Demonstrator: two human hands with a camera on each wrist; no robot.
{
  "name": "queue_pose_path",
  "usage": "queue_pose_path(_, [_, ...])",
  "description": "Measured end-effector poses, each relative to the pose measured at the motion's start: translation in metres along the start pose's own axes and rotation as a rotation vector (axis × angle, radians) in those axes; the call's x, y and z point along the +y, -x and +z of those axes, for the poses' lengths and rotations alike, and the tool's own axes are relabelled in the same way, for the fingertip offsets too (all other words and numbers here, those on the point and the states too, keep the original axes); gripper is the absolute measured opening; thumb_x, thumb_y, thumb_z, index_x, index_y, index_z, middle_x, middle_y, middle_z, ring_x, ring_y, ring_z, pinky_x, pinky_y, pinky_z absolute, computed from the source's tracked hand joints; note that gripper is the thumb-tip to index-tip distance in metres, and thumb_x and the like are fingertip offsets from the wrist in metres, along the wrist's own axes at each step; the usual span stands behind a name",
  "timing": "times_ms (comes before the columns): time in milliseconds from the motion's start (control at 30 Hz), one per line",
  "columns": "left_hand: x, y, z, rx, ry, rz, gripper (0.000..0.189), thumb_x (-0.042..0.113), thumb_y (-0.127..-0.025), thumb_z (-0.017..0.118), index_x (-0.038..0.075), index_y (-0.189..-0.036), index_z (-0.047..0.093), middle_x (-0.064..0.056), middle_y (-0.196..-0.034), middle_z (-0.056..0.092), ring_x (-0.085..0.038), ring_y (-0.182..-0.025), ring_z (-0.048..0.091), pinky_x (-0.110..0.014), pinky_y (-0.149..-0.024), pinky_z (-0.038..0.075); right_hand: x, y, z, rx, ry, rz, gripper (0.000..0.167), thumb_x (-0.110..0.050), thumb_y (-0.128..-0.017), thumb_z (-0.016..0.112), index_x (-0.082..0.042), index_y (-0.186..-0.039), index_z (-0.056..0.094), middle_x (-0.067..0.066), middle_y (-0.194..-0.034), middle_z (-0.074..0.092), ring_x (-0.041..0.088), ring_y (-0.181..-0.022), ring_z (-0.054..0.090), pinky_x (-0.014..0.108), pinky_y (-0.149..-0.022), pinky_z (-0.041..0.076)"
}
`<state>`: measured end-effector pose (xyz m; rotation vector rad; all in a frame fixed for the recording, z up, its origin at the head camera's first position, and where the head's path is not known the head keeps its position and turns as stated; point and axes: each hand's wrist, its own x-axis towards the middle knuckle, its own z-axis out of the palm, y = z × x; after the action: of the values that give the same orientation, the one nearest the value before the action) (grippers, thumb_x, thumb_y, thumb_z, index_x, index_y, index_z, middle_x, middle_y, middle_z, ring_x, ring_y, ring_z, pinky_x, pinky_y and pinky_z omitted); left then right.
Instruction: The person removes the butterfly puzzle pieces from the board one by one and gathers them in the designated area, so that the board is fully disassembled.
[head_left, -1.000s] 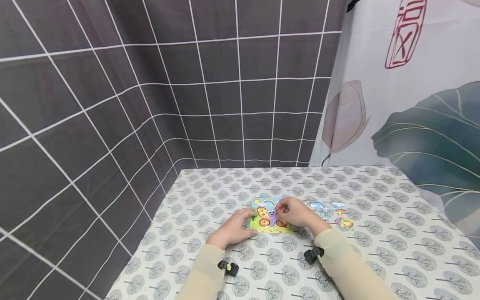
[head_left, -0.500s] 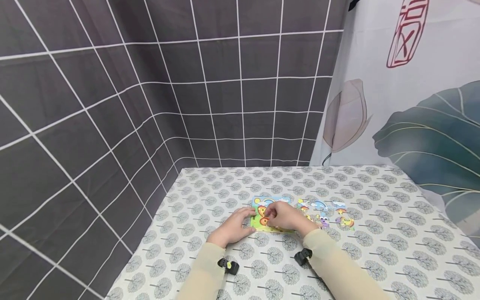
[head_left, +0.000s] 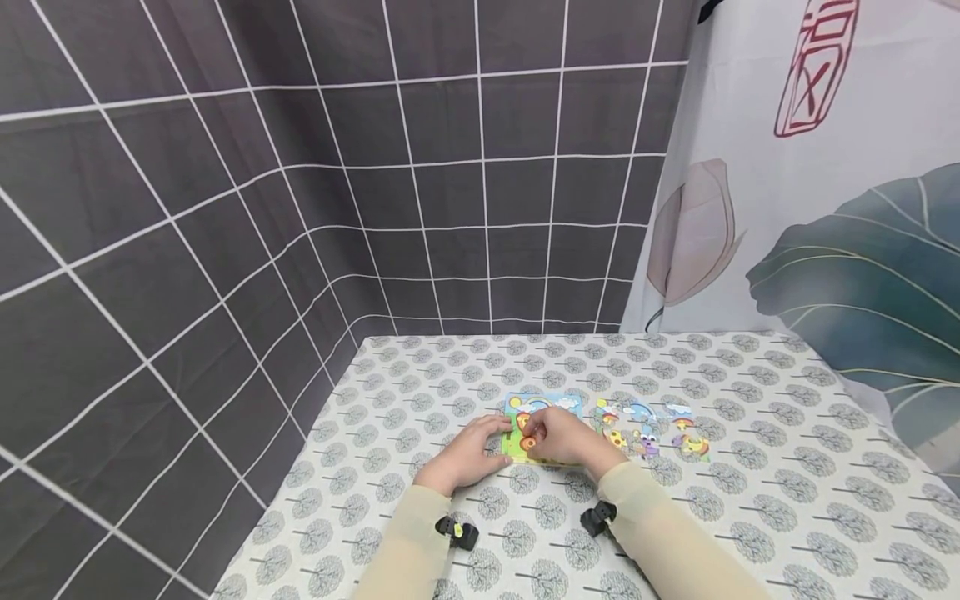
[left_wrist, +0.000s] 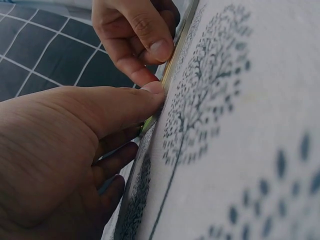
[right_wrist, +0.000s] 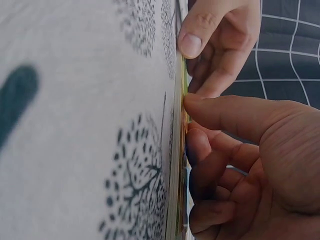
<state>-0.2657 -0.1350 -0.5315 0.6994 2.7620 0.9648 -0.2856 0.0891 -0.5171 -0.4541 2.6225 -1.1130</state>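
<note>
A picture puzzle board [head_left: 552,403] with a rainbow, white clouds, green grass and orange butterfly wings lies flat on the table. My left hand [head_left: 467,453] rests along its left side, fingers fairly extended, with the thumb touching the near-left corner. My right hand [head_left: 564,437] is over the lower middle of the board and hides much of the picture. Its thumb and index finger pinch an orange-and-green puzzle piece [head_left: 529,444], mostly covered by the fingers, at the board's surface. Both wrist views show the two hands close together at the board's thin edge [right_wrist: 183,120].
To the right of the board lie several loose puzzle pieces, among them a purple-faced piece [head_left: 648,446], a rainbow piece [head_left: 642,411] and a cloud piece [head_left: 679,411]. The tablecloth [head_left: 420,367] has a tree print. A dark grid curtain [head_left: 450,250] stands behind.
My right hand has moved left and a little lower over the board, covering the butterfly's purple body and uncovering loose pieces at the right. My left hand has stayed in place.
</note>
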Motion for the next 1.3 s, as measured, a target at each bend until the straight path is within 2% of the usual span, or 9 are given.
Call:
queue_pose_path(233, [0.001,0.0016,-0.0006,0.005,0.001,0.019,0.056,0.026,-0.094,0.078,0.014,-0.146,0.06,-0.002,-0.161,0.047,-0.026,-0.151,0.038,-0.05,-0.125,0.031,-0.0038,-0.0003,-0.0007,-0.019,-0.011,0.017,0.026,-0.004,-0.077,0.086,-0.012,-0.097,0.071,0.002,-0.081,0.064,0.017,-0.069,0.058,0.031,-0.062,0.051])
queue_pose_path(533, [0.002,0.0023,-0.002,0.003,0.005,0.013,0.057,0.027,-0.095,0.077,0.012,-0.147,0.059,-0.002,-0.161,0.047,-0.026,-0.151,0.038,-0.05,-0.125,0.03,-0.0063,0.0,-0.0023,-0.04,-0.041,0.016,0.026,-0.002,-0.077,0.086,-0.009,-0.095,0.069,0.004,-0.079,0.064,0.017,-0.067,0.057,0.029,-0.059,0.051])
queue_pose_path(867, [0.0019,0.002,-0.0022,0.004,0.0,0.026,0.057,0.027,-0.095,0.078,0.012,-0.147,0.059,-0.003,-0.161,0.047,-0.027,-0.15,0.039,-0.05,-0.125,0.03,-0.0072,0.0015,-0.0032,-0.022,-0.017,-0.002,0.029,-0.003,-0.075,0.087,-0.01,-0.096,0.068,0.003,-0.08,0.063,0.018,-0.07,0.058,0.031,-0.064,0.053])
queue_pose_path(1133, [0.0016,0.0016,-0.0022,0.008,-0.002,0.024,0.058,0.027,-0.095,0.078,0.012,-0.147,0.059,-0.003,-0.16,0.047,-0.027,-0.15,0.039,-0.05,-0.125,0.03,-0.0062,-0.0002,-0.0025,0.005,-0.025,0.009,0.016,-0.002,-0.085,0.079,-0.011,-0.094,0.068,0.003,-0.08,0.062,0.017,-0.068,0.056,0.03,-0.063,0.052])
queue_pose_path(1300, [0.0011,0.0014,-0.0016,0.006,0.01,0.02,0.058,0.026,-0.095,0.078,0.012,-0.147,0.059,-0.004,-0.161,0.047,-0.027,-0.151,0.038,-0.05,-0.126,0.03,-0.0059,-0.0009,-0.0013,0.023,-0.016,0.002,0.019,0.003,-0.082,0.077,-0.011,-0.091,0.068,0.003,-0.08,0.061,0.017,-0.067,0.056,0.029,-0.061,0.051])
